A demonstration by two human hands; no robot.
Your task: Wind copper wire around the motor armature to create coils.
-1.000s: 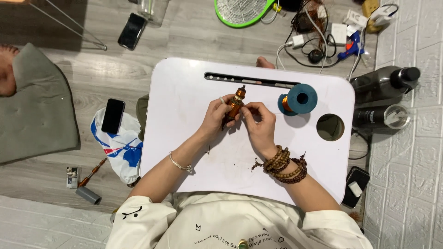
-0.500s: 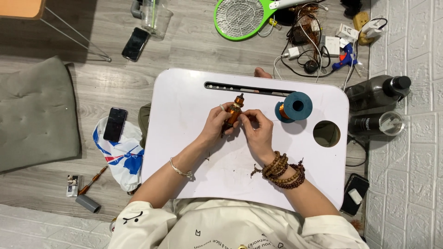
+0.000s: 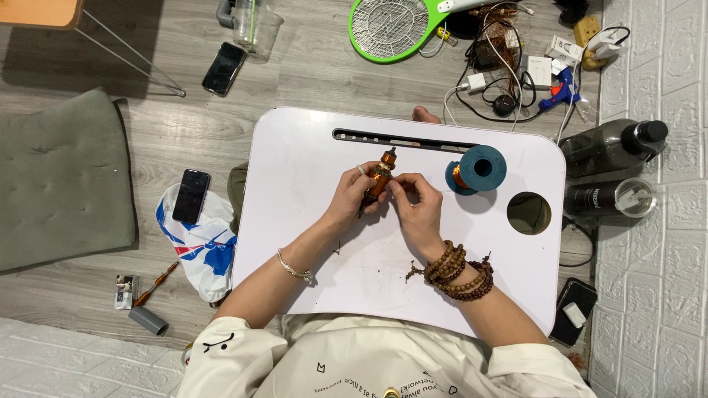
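White lap table (image 3: 310,147) over wood floor; near far edge, left hand (image 3: 352,197) clamped on copper-wound rotor (image 3: 378,180); right hand (image 3: 413,206) fingertips pinched at its windings, blue wire spool (image 3: 478,169) just beside; best kept rotor steady, wire taut

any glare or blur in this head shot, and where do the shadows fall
Head view: sharp throughout, lighting soft and even; no harsh glare on the white lap table; faint shadows beneath the left hand, right hand and blue wire spool; edges bend slightly.

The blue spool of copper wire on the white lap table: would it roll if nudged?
The blue spool of copper wire seems to stand on one flat flange, hole up, so a nudge would likely slide it. Tipped onto its round rims, it would probably roll. Its wire winding suggests some weight.
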